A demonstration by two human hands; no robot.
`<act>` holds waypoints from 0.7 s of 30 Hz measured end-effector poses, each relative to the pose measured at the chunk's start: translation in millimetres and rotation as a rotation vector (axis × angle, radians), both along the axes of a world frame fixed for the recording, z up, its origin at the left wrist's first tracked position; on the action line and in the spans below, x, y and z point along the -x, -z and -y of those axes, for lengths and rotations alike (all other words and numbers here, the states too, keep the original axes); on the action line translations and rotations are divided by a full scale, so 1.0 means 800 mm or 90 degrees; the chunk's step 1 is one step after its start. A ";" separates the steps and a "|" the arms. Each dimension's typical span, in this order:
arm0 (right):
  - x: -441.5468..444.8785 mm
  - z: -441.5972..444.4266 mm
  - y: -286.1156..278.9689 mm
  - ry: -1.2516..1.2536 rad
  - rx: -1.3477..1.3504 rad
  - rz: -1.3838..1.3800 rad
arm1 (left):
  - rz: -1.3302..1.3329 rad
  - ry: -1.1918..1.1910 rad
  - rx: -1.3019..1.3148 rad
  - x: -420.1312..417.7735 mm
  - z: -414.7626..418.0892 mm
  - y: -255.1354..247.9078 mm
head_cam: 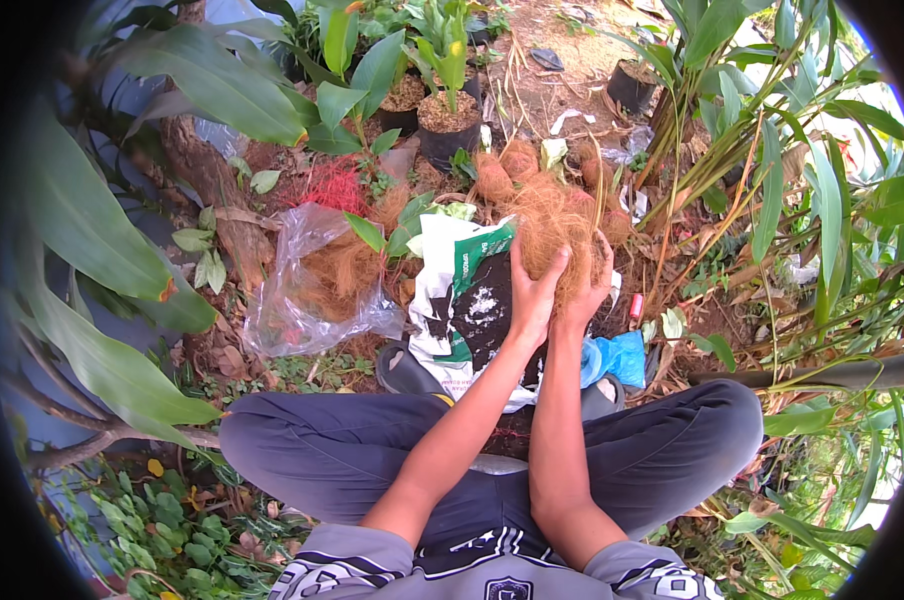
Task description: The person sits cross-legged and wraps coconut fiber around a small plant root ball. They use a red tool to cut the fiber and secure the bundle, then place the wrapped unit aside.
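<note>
A loose bundle of brown coconut fibre point(553, 217) is cupped between my two hands. My left hand point(533, 289) presses its left and near side, thumb and fingers upward. Around the right side curl the fingers of my right hand point(591, 289). Beneath my forearms lies a white and green plastic sack point(441, 285) bearing print, with dark soil point(489, 300) spread on it. Just beyond the bundle sit several fibre-wrapped balls point(492, 178), some with reddish strands. Left of the sack, a clear plastic bag point(287, 300) holds more brown fibre point(339, 274).
Red string point(336, 186) lies tangled beyond the clear bag. A blue plastic bag point(615, 358) and a small red cylinder point(636, 306) are at the right. Black pots point(448, 142) with plants stand at the back. Leafy stems point(669, 142) crowd the right; broad leaves point(107, 247) overhang the left.
</note>
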State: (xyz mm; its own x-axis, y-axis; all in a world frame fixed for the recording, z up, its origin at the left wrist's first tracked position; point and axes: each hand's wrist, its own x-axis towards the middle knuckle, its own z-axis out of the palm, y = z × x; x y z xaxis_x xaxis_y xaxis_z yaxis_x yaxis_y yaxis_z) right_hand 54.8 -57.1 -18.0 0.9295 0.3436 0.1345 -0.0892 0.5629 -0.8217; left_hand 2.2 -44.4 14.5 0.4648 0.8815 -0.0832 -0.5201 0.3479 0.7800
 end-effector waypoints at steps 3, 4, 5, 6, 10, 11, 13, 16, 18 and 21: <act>0.002 -0.002 -0.002 0.040 0.080 0.082 | 0.047 0.015 0.036 0.004 -0.004 0.001; 0.007 -0.002 -0.008 0.047 0.099 0.091 | 0.063 0.021 0.057 0.004 -0.006 0.003; 0.010 -0.003 -0.013 0.055 0.119 0.101 | 0.080 0.028 0.077 0.005 -0.007 0.006; 0.012 -0.004 -0.017 0.064 0.149 0.127 | 0.096 0.035 0.098 0.006 -0.008 0.010; 0.025 0.004 -0.049 0.102 0.337 0.321 | 0.185 0.095 0.239 0.008 -0.016 0.042; 0.029 0.002 -0.051 0.114 0.321 0.328 | 0.203 0.105 0.252 0.009 -0.018 0.052; 0.030 0.000 -0.054 0.146 0.292 0.343 | 0.242 0.130 0.279 0.007 -0.018 0.053; 0.021 0.000 -0.040 0.194 0.303 0.429 | 0.176 0.152 0.239 0.005 -0.016 0.051; 0.021 0.000 -0.038 0.191 0.303 0.443 | 0.182 0.124 0.204 0.002 -0.017 0.053; 0.025 0.000 -0.042 0.163 0.308 0.428 | 0.191 0.100 0.203 0.005 -0.023 0.060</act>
State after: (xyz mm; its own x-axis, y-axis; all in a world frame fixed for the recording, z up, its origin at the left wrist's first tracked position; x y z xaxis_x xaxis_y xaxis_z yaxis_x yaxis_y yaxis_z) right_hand 34.8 -57.3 15.9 0.7619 0.2964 0.5758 0.5827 0.0744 -0.8093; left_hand -1.9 -26.1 -33.3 0.6360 0.7503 -0.1804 -0.6276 0.6389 0.4449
